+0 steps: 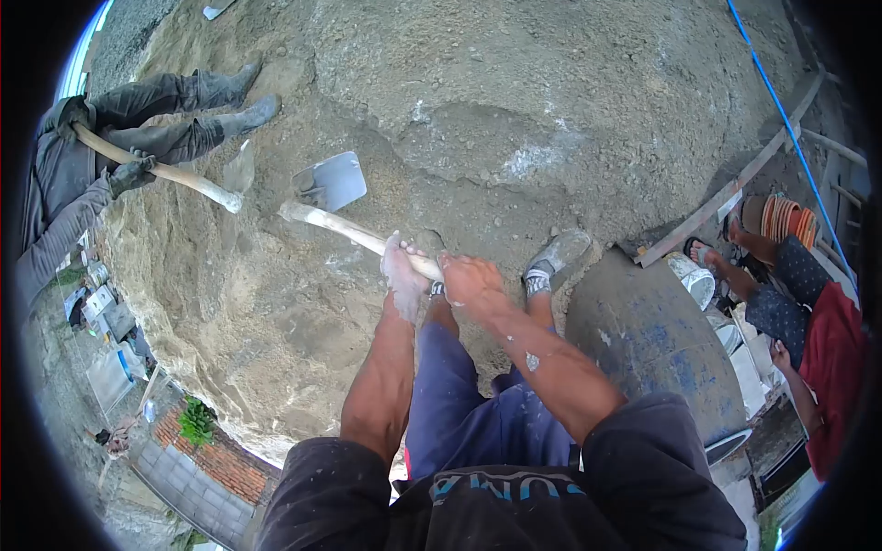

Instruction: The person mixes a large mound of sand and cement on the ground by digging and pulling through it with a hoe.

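Note:
A hoe (344,225) with a pale wooden handle and a flat grey metal blade (340,181) reaches out ahead of me to the left. My left hand (402,271), smeared whitish, is wrapped round the handle. Close behind it, nearer the handle's end, my right hand (470,283) also grips the wood. The blade lies at the sandy grey mix (459,110) that covers the ground; whether its edge is sunk in cannot be seen. Dried splashes mark my right forearm.
At left, a gloved co-worker (69,174) holds another hoe (175,174). Right of my feet lies a worn drum (652,340). Beyond are a wooden plank (735,174), a blue line (781,110), stacked orange buckets (781,220) and a person in red (834,367). Bricks (207,455) lie lower left.

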`<state>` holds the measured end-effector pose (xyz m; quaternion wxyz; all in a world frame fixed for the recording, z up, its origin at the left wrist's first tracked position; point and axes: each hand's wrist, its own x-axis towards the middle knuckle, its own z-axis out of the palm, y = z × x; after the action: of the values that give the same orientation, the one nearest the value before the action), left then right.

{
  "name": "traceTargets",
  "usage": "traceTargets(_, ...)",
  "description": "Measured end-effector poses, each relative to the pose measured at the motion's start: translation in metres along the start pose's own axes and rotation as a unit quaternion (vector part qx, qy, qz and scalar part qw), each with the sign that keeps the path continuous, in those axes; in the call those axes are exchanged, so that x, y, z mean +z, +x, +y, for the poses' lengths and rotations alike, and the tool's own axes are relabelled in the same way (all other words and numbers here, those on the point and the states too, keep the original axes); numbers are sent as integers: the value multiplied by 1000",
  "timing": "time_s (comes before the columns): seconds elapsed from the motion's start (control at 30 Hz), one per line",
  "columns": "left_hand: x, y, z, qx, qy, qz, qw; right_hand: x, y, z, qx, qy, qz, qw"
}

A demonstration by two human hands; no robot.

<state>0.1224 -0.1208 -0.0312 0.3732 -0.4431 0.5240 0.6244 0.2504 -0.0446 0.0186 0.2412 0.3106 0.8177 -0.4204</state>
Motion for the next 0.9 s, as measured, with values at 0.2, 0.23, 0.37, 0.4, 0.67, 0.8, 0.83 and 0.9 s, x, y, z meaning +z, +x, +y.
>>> traceTargets(0.2,97,8,-71,-246,17,-142,959,-113,-27,21,169,-70,-53,982)
traceTargets(0.23,117,-8,-80,-256,-8,-140,956,-142,-36,25,189,-95,-76,974)
traceTargets(0.37,175,-77,-116,-249,-68,-150,954,-224,-76,68,122,-132,-68,981)
traceTargets(0.4,189,-104,-129,-228,-39,-164,959,-242,-95,83,116,-142,-76,980)
traceTargets(0.67,268,-292,-243,-385,-129,-260,876,-382,-262,96,287,-124,-2,950)
traceTargets(0.8,248,-297,-249,-407,-131,-250,869,-367,-276,109,302,-112,-42,946)
traceTargets(0.83,237,-296,-238,-395,-123,-239,879,-357,-272,114,278,-81,-57,955)
traceTargets(0.9,198,-262,-226,-317,-115,-193,922,-324,-252,114,224,-33,-101,969)
